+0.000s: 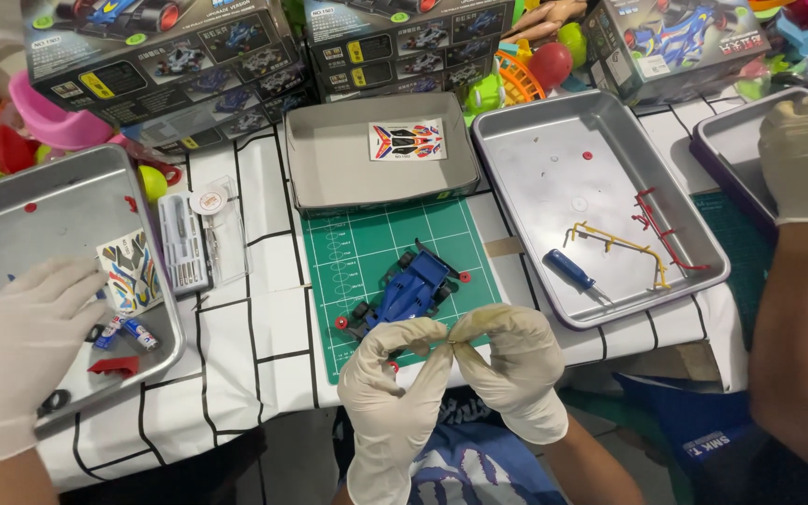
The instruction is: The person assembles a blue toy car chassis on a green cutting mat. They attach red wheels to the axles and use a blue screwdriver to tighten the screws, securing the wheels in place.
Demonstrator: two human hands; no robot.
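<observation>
A single head-worn camera looks steeply down and forward over the bench (264, 309) (from close above), the wearer's hands low in the centre, boxes along the far top edge.

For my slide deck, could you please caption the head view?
Gloved left hand and right hand pinch fingertips together above a blue toy car on a green mat.

item pinched between gloved fingers (449, 339) too small to tell, left tray (67, 187) cut off
</observation>
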